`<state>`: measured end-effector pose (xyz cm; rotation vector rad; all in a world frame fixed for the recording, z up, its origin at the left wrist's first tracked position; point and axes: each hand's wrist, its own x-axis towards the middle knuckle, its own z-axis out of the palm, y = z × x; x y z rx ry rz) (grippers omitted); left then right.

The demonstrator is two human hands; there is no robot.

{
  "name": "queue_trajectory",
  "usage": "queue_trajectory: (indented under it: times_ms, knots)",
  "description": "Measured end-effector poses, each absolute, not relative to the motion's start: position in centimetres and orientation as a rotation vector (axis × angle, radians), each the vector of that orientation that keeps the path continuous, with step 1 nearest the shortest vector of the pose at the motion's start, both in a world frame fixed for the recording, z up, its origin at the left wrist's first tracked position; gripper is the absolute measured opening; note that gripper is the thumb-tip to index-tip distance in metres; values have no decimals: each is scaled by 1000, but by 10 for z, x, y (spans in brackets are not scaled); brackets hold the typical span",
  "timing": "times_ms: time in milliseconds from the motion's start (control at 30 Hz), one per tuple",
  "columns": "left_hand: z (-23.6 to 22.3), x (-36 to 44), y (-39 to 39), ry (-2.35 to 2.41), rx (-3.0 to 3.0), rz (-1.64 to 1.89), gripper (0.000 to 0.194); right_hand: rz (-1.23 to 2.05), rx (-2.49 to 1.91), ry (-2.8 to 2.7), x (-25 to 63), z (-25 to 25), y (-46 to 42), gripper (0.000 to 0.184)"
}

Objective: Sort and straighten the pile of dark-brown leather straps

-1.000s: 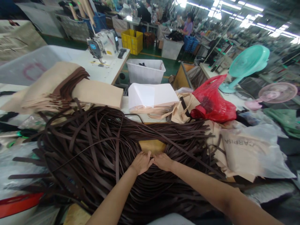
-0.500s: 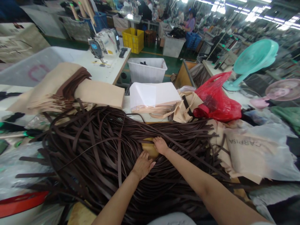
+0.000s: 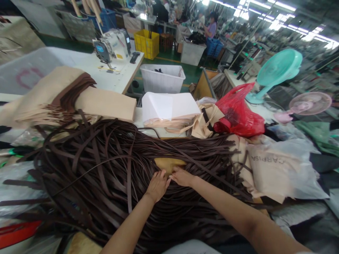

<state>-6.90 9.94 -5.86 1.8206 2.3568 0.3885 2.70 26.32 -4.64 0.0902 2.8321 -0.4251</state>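
Observation:
A large tangled heap of long, flat, dark brown strips [image 3: 103,165] spreads across the work table. At its middle the strips part around a yellowish-brown bare patch [image 3: 169,163]. Just below that gap, my left hand [image 3: 157,185] has its fingers bent over the strips and its thumb pointing toward my right hand. My right hand [image 3: 182,176] is closed in a pinch at the lower edge of the patch, almost touching the left fingertips. Both appear to grip a dark strip there, though the fingers largely hide it.
Behind the heap lie folded beige pieces [image 3: 106,102], a stack topped with white paper [image 3: 169,106] and a red plastic bag [image 3: 238,113]. A bagged beige piece [image 3: 278,169] lies right. Beyond stand a sewing machine [image 3: 113,46], a white bin [image 3: 162,77] and a turquoise fan [image 3: 279,68].
My right hand has come down and toward me, from the top of the gap to beside my left hand. The dark strip crossing the patch no longer shows there. The view has shifted slightly.

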Motion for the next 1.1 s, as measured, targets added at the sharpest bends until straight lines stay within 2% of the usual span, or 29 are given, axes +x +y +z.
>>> queue_trajectory:
  times_ms: [67, 200, 467, 667, 900, 1100]
  knots:
    - [-58, -68, 97, 2357, 1845, 383, 39, -354, 214, 2908, 13, -47, 272, 21]
    - [-54, -65, 95, 2393, 1863, 361, 37, -198, 463, 2995, -16, -60, 286, 34]
    - [-57, -64, 95, 2447, 1875, 389, 34, -157, 367, 3004, -7, -71, 282, 21]
    - [-64, -65, 94, 2444, 1867, 419, 33, -220, 335, 3022, -25, -70, 284, 45]
    - [-61, -66, 95, 2434, 1894, 404, 34, -321, 393, 2913, -28, -75, 271, 25]
    - [-62, -74, 97, 2294, 1986, 440, 33, -441, 125, 2814, 16, -60, 249, 32]
